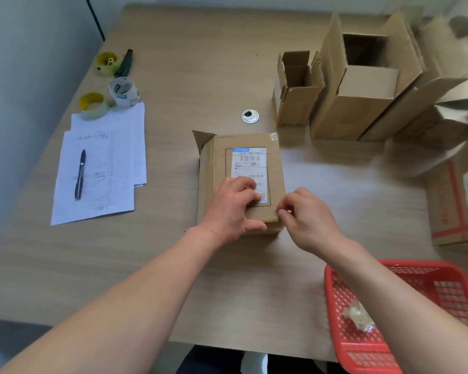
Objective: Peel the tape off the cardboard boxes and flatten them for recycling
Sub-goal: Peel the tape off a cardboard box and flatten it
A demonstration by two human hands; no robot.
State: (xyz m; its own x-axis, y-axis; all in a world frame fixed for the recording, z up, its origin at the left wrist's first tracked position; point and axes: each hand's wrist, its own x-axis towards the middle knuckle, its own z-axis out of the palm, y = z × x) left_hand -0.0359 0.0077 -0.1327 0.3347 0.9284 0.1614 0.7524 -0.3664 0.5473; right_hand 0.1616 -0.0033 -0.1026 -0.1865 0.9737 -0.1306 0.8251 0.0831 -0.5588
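left hand [234,203] is pressed down on the box [241,182] mid table [173,76] to keep it put, while right hand [307,217] pinches at the near right corner, probably picking up a tape edge, basket [335,333] waiting nearby for scraps

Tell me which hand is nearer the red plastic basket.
Right. The right hand pinches at the near right corner of the labelled cardboard box, just beyond the red plastic basket; the left hand rests on the box top, farther left.

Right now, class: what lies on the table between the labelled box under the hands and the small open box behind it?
In the head view, between the labelled box and small open box: a round metal grommet and bare table.
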